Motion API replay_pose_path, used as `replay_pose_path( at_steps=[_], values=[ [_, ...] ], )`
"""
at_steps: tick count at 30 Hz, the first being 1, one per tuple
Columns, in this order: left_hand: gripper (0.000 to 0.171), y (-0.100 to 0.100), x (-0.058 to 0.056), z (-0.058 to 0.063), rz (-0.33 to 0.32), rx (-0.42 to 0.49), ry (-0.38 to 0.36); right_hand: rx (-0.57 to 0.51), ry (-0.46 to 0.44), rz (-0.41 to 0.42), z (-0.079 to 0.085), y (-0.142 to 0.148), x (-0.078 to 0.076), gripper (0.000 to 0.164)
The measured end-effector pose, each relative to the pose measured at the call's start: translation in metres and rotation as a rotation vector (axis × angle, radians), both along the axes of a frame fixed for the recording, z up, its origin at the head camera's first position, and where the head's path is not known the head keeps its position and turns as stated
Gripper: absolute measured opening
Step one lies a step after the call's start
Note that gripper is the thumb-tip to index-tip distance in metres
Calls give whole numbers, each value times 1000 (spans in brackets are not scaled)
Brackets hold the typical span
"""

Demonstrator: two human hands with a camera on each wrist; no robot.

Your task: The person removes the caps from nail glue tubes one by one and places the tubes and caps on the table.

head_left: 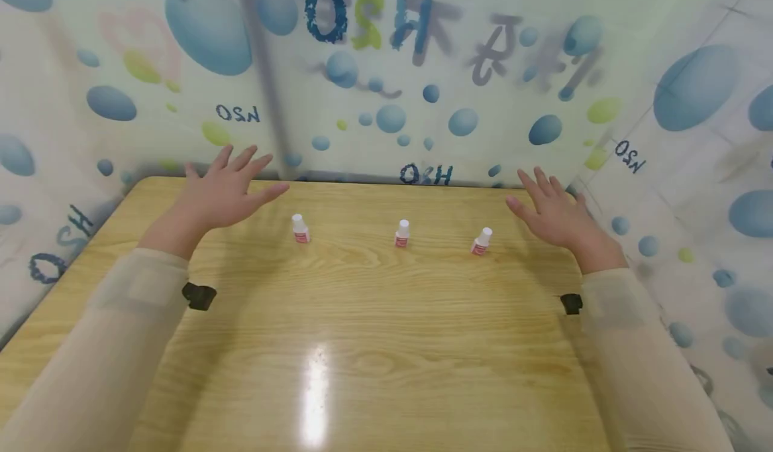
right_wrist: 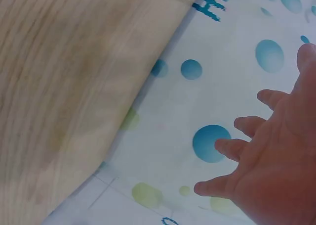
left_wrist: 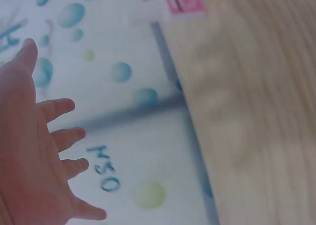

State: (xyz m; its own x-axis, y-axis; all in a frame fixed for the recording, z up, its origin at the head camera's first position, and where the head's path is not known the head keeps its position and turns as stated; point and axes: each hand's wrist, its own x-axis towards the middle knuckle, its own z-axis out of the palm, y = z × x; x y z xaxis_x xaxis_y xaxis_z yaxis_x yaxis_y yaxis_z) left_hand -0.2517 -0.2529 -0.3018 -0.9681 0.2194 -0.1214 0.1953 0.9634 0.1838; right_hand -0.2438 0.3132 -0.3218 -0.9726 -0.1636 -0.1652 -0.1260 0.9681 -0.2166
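Three small white bottles with white caps and pink-red labels stand upright in a loose row on the wooden table: a left bottle (head_left: 300, 229), a middle bottle (head_left: 402, 234) and a right bottle (head_left: 481, 242). My left hand (head_left: 223, 190) hovers with fingers spread, to the left of the left bottle and apart from it. On the other side, my right hand (head_left: 552, 214) is spread too, up and right of the right bottle, holding nothing. The left wrist view catches one bottle (left_wrist: 185, 6) near its top edge. In the right wrist view no bottle shows.
The wooden table (head_left: 362, 318) ends at a patterned curtain (head_left: 386, 90) with blue and green dots, which also runs along both sides. A dark wrist-camera piece (head_left: 199, 296) sits by the left cuff, another dark piece (head_left: 571, 304) by the right cuff.
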Motion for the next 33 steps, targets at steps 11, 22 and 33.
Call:
replay_pose_path(
  at_steps=[11, 22, 33],
  values=[
    [88, 99, 13, 43, -193, 234, 73, -102, 17, 67, 18, -11, 9, 85],
    [53, 230, 25, 28, -323, 506, 102, -224, 62, 101, 16, -18, 22, 83],
    [52, 301, 21, -38, -289, 535, -106, -382, 81, 50, -26, -12, 25, 77]
  ],
)
